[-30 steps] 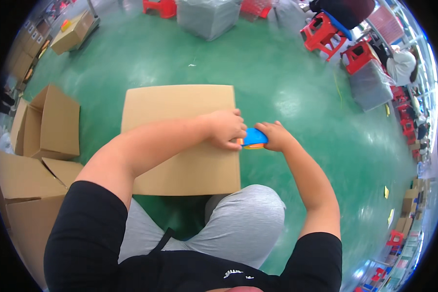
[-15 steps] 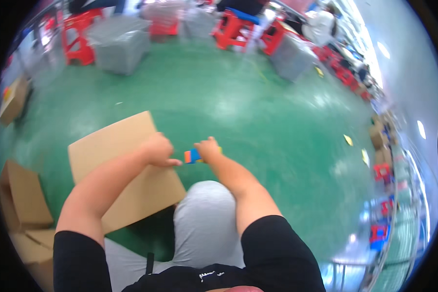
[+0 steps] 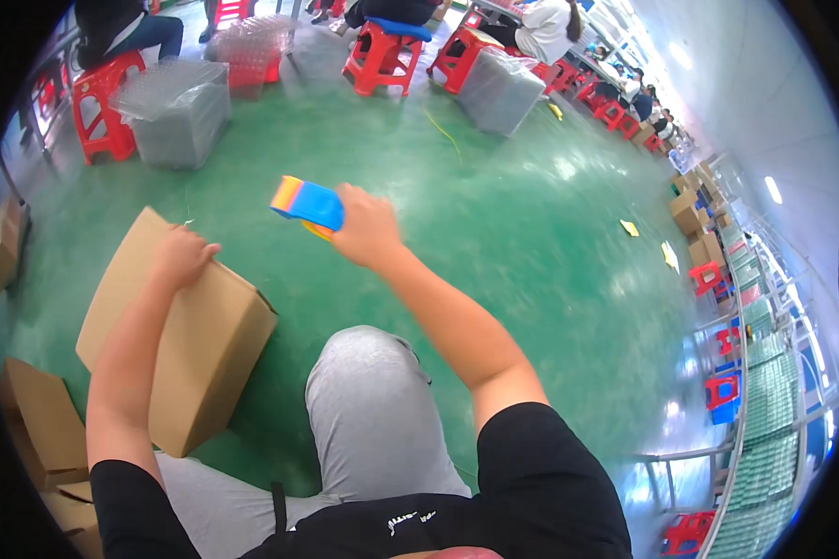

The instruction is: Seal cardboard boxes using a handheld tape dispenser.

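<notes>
A brown cardboard box (image 3: 172, 345) stands tilted on the floor in front of me, left of my raised knee. My left hand (image 3: 183, 257) grips its far upper edge, fingers bent over the cardboard and thumb toward the right. My right hand (image 3: 367, 226) is closed round a blue tape dispenser (image 3: 315, 205) with an orange-yellow end and a yellow part below. The dispenser is held up over the floor, right of the box and apart from it. My right fingers partly hide its near end.
More open cartons (image 3: 42, 424) lie at the lower left. Wrapped grey bundles (image 3: 182, 121) and red stools (image 3: 382, 61) stand at the back, with seated people. Yellow scraps (image 3: 629, 228) lie on the green floor (image 3: 494, 279). A metal-framed rack (image 3: 769, 438) runs along the right.
The box has turned and tipped, showing a side face. My left hand has moved left to its far edge. My right hand has lifted the tape dispenser farther forward and left.
</notes>
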The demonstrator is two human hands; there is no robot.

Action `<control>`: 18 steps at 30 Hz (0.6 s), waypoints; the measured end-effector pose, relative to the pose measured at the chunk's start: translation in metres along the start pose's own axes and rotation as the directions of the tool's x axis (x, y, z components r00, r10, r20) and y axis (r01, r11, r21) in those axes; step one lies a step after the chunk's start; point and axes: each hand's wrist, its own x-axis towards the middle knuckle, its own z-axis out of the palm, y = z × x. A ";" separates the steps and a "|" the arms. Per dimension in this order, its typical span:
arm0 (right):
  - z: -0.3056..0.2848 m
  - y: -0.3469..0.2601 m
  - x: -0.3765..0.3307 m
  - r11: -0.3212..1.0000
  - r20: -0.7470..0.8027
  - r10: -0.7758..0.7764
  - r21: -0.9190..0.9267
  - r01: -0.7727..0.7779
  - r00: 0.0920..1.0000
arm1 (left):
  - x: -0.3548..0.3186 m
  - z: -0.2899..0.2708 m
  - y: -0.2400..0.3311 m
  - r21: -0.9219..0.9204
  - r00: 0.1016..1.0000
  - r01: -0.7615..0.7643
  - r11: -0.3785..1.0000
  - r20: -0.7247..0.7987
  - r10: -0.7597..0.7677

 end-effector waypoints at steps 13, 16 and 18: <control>-0.034 -0.184 -0.017 0.650 0.110 -0.185 0.759 0.037 0.977 | -0.329 -0.009 -0.139 0.012 0.978 0.031 0.999 0.207 -0.033; 0.002 -0.195 -0.018 0.691 0.130 -0.203 0.721 0.048 0.971 | -0.380 -0.009 -0.134 0.132 0.953 -0.021 0.991 0.301 -0.020; 0.026 -0.185 -0.005 0.623 0.135 -0.208 0.782 0.025 0.969 | -0.361 0.045 -0.140 0.167 0.997 -0.029 0.986 0.079 0.016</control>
